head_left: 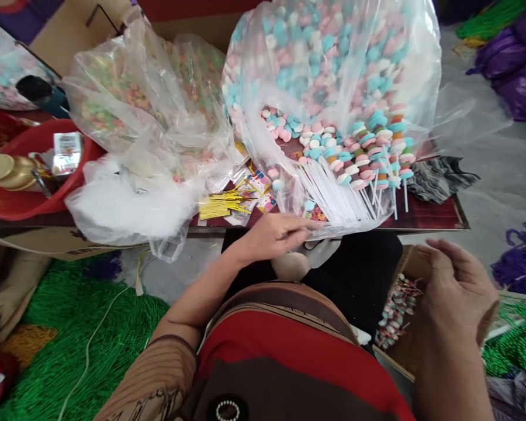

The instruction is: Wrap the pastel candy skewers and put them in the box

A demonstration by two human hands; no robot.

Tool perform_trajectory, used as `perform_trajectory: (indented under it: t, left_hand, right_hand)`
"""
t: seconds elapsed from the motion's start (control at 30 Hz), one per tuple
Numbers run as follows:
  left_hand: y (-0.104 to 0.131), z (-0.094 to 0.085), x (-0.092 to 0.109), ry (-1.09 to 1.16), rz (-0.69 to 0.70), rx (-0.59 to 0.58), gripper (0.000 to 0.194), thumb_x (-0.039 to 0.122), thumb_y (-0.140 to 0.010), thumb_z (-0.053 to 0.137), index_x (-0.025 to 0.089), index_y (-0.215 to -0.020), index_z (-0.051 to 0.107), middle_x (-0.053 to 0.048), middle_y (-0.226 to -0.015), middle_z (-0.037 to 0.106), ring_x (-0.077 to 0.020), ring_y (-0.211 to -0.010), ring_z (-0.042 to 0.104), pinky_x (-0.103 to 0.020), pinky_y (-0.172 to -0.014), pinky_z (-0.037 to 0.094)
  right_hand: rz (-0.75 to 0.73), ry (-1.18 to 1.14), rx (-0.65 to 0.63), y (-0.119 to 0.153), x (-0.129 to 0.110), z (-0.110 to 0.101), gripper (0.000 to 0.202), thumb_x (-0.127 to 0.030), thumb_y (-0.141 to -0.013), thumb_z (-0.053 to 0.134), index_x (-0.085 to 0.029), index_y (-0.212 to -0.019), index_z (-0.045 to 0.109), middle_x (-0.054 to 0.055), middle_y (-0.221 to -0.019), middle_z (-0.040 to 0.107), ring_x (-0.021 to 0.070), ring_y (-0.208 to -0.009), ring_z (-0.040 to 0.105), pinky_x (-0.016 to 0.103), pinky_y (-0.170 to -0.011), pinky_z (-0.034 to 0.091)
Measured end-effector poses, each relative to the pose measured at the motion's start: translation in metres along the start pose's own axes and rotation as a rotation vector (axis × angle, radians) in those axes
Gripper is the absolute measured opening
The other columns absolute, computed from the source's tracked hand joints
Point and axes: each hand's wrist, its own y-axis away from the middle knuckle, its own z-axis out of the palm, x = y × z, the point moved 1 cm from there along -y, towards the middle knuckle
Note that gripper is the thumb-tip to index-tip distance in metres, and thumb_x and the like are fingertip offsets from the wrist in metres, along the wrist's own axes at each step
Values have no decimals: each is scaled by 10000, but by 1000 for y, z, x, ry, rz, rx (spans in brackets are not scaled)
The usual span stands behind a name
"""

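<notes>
My left hand (274, 235) is at the table's front edge, its fingers closed together by the plastic near the white sticks (333, 193); what they hold, if anything, is too small to tell. Over a cardboard box (414, 345) at the right is my right hand (458, 286), fingers apart, with nothing visible in it. Wrapped pieces (397, 310) lie in that box. Skewered candies (377, 149) in pink, blue and white rest on the sticks, before a big clear bag of loose candies (328, 52). Yellow ties (223, 204) lie left of the sticks.
At the left, a red basin (21, 204) holds a gold-lidded jar (4, 169) and a packet. Bags of green and orange candies (127, 99) and a white plastic bag (131, 202) sit beside it. Green strands (96, 339) cover the floor; a dark crumpled cloth (440, 178) lies at the table's right end.
</notes>
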Motion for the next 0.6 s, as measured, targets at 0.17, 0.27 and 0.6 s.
perform_trajectory:
  t: [0.17, 0.27, 0.6]
  left_hand:
    - [0, -47, -46, -565, -409, 390, 319, 333, -1014, 485, 164, -930, 741, -120, -946, 742, -251, -974, 655, -383, -926, 464]
    - [-12, -57, -77, -796, -561, 323, 308, 360, -997, 520, 137, -1033, 730, -189, -1096, 712, -335, -1106, 605, -454, -975, 426]
    - [-27, -44, -100, -816, -635, 273, 208, 275, -983, 537, 169, -1030, 710, -173, -1160, 699, -347, -1148, 583, -480, -981, 383]
  right_hand:
    - [-138, -106, -234, 28, -59, 39, 166, -411, -891, 713, -301, -964, 813, 138, -938, 805, 296, -776, 773, 514, -835, 613]
    - [-141, -149, -320, 42, -68, 53, 161, -403, -915, 695, -304, -992, 796, 128, -969, 808, 294, -777, 773, 505, -831, 629]
    - [-80, -182, -399, 58, -60, 51, 177, -368, -944, 679, -254, -1046, 767, 38, -970, 811, 190, -775, 771, 395, -837, 642]
